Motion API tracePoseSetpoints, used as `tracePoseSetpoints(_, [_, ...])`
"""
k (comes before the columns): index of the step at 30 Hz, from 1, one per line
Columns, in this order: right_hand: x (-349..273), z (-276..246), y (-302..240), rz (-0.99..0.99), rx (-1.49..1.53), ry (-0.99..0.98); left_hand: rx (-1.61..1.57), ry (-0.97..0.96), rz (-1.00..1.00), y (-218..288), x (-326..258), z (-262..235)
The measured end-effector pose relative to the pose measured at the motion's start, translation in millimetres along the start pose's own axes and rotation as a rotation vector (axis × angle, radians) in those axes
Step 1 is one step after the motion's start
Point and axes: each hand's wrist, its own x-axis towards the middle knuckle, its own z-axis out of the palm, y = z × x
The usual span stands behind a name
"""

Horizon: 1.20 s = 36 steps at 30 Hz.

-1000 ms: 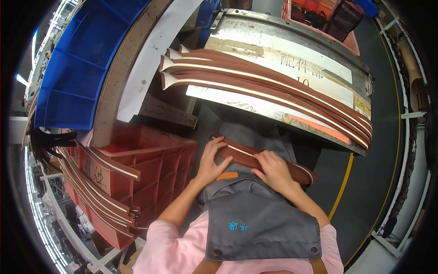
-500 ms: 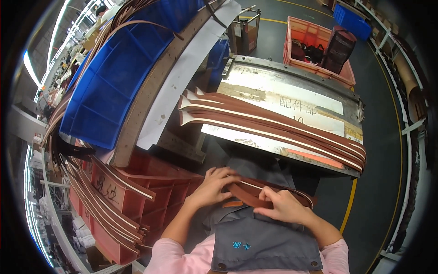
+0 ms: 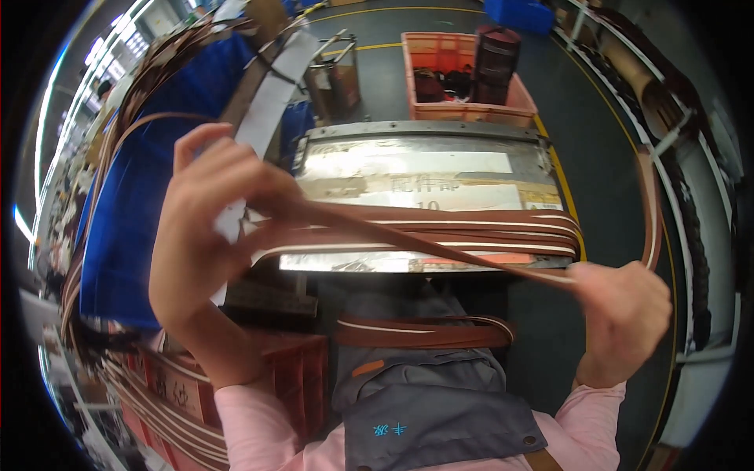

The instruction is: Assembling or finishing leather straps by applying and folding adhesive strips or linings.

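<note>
A brown strap [image 3: 440, 250] is pulled nearly taut on a slant between my two hands. Raised on the left, my left hand [image 3: 208, 216] pinches one part of it between thumb and fingers. My right hand [image 3: 626, 318], lower and to the right, is closed round another part, and a length of strap rises beyond it. Another folded brown strap with a cream stripe [image 3: 424, 331] lies across my lap on the grey apron [image 3: 440, 424]. Behind the taut strap, a bundle of similar brown straps [image 3: 518, 226] rests on a metal-topped table [image 3: 338, 153].
To the left stands a blue bin [image 3: 118, 259] with straps over its edge. Below it is a red crate [image 3: 302, 377] with more striped straps [image 3: 169, 420] hanging beside it. An orange crate [image 3: 479, 110] sits past the table. Shelving [image 3: 667, 133] runs along the right.
Both hands have risen from my lap and spread wide apart, stretching one strap between them. Another strap stays on my lap. The view has shifted, so the table sits lower and further left.
</note>
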Motion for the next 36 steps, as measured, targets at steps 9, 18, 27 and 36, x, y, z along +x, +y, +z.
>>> tracePoseSetpoints(9, [-39.1,85.3,8.9,-0.133,1.254,-1.014,-0.234,0.269,-0.291,-94.7,10.7,211.1])
tracePoseSetpoints(18, [-1.6,272.4,135.1,0.108,0.355,-0.38,-0.542,-0.18,0.045,33.9,42.2,252.8])
tracePoseSetpoints(27, [-4.9,293.1,146.5,0.13,0.403,-0.44,-0.519,-0.065,-0.038,-53.9,118.6,283.3])
tracePoseSetpoints(36, [-4.5,301.1,167.4,0.035,0.309,-0.373,-0.423,-0.144,0.128,-70.5,127.5,318.1])
